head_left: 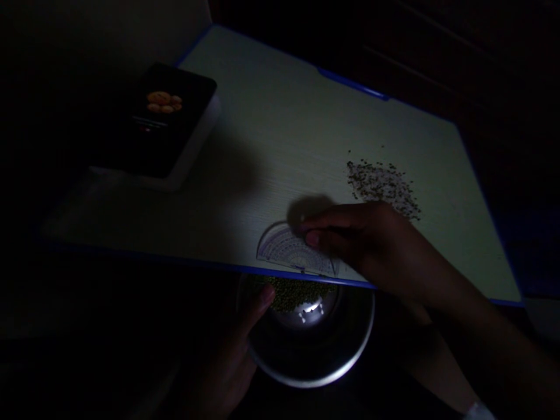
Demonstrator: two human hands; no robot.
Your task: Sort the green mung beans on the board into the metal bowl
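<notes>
The scene is very dark. My right hand [371, 245] rests on the pale table [271, 146], its fingers pinched on a clear half-round protractor [284, 251] that lies near the table's front edge. My left hand [236, 350] grips the rim of a shiny metal bowl [315, 344] held just below that edge, thumb over the rim. Small green beans [297, 290] lie in the bowl. A patch of small dark grains [380, 184] is spread on the table behind my right hand.
A dark box with a picture of orange round things [164, 122] sits on a white base at the table's left. The table has a blue edge [175, 259]. Everything around the table is black.
</notes>
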